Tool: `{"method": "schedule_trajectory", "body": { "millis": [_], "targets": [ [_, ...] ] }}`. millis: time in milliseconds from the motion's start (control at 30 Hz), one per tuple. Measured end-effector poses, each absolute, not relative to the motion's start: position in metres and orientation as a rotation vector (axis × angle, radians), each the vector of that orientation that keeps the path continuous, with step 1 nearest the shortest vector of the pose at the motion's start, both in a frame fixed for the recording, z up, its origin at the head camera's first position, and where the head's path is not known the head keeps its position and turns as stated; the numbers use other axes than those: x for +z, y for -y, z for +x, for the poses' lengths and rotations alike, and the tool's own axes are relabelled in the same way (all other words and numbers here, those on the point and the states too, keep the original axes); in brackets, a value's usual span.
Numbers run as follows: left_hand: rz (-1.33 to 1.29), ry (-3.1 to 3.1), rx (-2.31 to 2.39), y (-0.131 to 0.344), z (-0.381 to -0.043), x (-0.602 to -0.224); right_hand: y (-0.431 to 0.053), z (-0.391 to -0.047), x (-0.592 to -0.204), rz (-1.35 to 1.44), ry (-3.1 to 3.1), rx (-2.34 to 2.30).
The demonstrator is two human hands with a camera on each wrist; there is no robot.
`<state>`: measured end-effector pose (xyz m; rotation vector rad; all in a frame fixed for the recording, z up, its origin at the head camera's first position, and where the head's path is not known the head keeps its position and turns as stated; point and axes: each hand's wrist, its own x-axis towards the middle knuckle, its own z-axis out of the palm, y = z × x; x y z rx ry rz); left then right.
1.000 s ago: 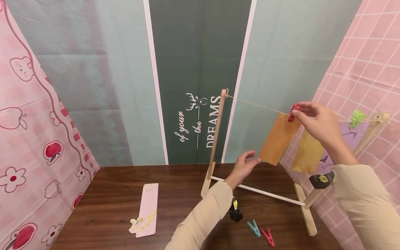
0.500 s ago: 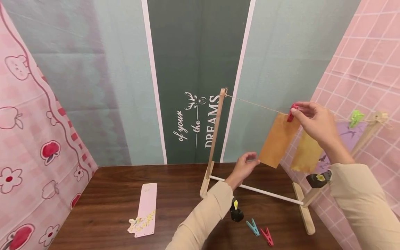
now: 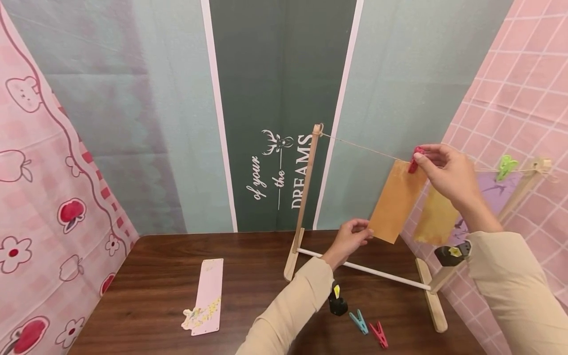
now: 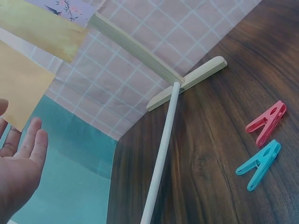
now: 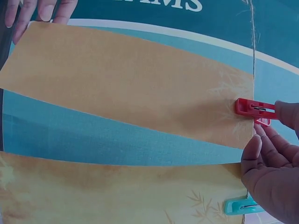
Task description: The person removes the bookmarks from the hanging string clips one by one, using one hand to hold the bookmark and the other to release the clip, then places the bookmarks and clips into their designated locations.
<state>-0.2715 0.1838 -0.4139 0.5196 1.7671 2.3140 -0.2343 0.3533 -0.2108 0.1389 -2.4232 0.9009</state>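
Observation:
A red clothespin (image 5: 247, 108) clamps the top edge of an orange paper card (image 3: 395, 204) to a thin string (image 3: 359, 145). My right hand (image 3: 454, 177) pinches this clothespin's handles between thumb and fingers. Down at the card's lower left corner, my left hand (image 3: 349, 240) has thumb and fingertips on the edge, lightly pinching it. The card hangs slightly tilted, with faint pale leaf prints near its top. Beside it hangs a yellow card (image 3: 437, 217) under a teal clothespin (image 5: 240, 206), which shows only in the right wrist view. A purple card with birds (image 3: 494, 192) is partly behind my right arm.
The string runs between two posts of a wooden stand (image 3: 307, 190), joined below by a white rod (image 3: 381, 272). A green clothespin (image 3: 506, 167) grips the purple card. On the table lie blue (image 3: 358, 322) and red (image 3: 379, 335) clothespins and a pink card (image 3: 208, 296).
My left fingers have closed in from beside the orange card onto its lower corner, moving slightly right. The card's lower end has shifted a little down and right. My right hand stays on the clothespin.

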Motion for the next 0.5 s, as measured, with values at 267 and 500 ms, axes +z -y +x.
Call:
{"method": "schedule_trajectory", "body": {
  "millis": [267, 500],
  "targets": [
    [0.466, -1.666, 2.358, -0.1834, -0.2723, -0.4136, -0.3546, -0.2350, -0.2108, 0.130, 2.423, 0.879],
    [0.464, -1.689, 2.355, -0.1821, -0.2731, -0.4132, -0.3541, -0.2349, -0.2118, 0.112, 2.408, 0.870]
  ]
}}
